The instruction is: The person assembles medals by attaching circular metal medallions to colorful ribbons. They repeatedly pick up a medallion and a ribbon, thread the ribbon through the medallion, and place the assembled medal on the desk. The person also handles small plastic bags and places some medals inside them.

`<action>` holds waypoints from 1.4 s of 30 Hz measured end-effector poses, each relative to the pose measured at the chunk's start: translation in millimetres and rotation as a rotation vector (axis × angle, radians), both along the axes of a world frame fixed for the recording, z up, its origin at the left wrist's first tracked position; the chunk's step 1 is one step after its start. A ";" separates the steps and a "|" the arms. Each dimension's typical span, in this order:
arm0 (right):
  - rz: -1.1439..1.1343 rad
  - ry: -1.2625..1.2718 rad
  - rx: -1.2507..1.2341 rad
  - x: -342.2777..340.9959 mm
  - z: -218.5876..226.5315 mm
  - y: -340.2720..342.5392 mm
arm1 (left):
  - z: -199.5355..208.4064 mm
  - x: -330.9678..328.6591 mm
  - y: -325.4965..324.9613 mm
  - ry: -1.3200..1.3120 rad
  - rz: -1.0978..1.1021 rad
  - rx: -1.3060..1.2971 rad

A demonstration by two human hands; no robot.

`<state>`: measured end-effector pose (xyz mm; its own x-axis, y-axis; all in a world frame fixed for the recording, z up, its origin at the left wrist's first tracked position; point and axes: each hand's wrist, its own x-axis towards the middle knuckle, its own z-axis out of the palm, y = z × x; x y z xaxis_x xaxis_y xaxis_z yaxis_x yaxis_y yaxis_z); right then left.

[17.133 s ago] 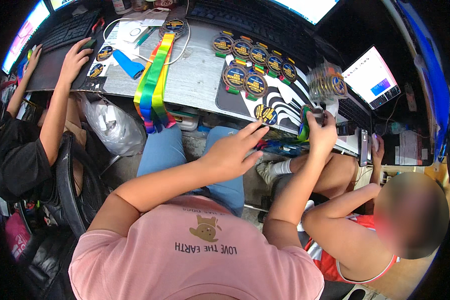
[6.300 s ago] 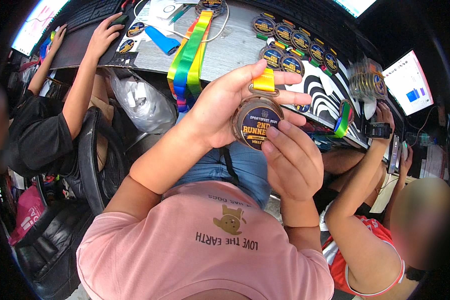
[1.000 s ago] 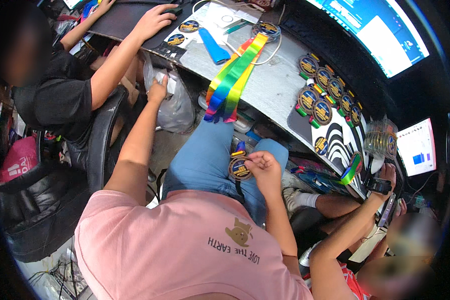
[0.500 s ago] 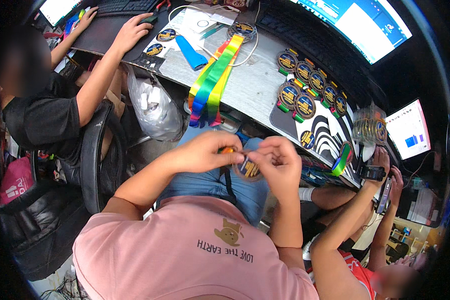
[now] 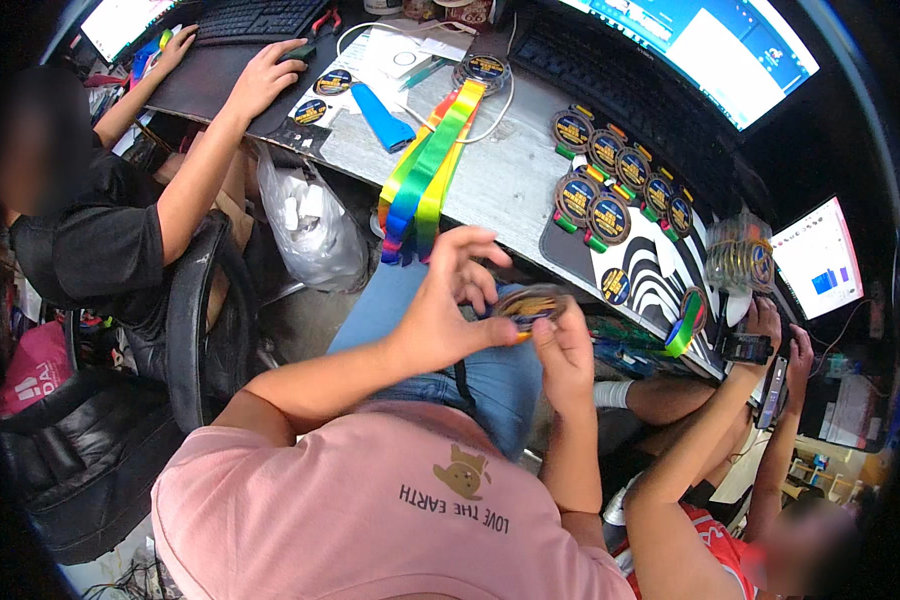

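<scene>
Above my lap, a round medal [image 5: 532, 304] with a dark face and gold lettering is tilted between my two hands. My right hand [image 5: 568, 352] grips its right side, thumb on the face. At its lower left edge, the thumb of my left hand [image 5: 452, 305] presses against the medal, while the other fingers are curled and partly raised. A bit of orange ribbon shows under the medal; the rest is hidden. On the desk ahead, another medal [image 5: 484, 70] lies with long rainbow ribbons [image 5: 432, 165] hanging over the front edge.
Several finished-looking medals [image 5: 610, 180] lie in rows at right, near a stack of medals [image 5: 738, 255] in clear wrap. A blue strip [image 5: 380, 118] and round stickers [image 5: 310, 110] lie left. A plastic bag [image 5: 310, 225] hangs below the desk [image 5: 515, 165]. People sit on both sides.
The medal has turned from nearly upright to a flatter tilt and moved slightly up and right. My left fingers have unfolded from their pinch and lifted; my right hand has shifted lower on the rim.
</scene>
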<state>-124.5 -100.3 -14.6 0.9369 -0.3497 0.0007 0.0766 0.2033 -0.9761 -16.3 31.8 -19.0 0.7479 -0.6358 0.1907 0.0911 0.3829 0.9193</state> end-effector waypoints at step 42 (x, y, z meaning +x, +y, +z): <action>0.516 0.272 -0.832 -15.7 82.1 -75.2 | -2.8 33.1 21.0 0.109 -1.164 0.354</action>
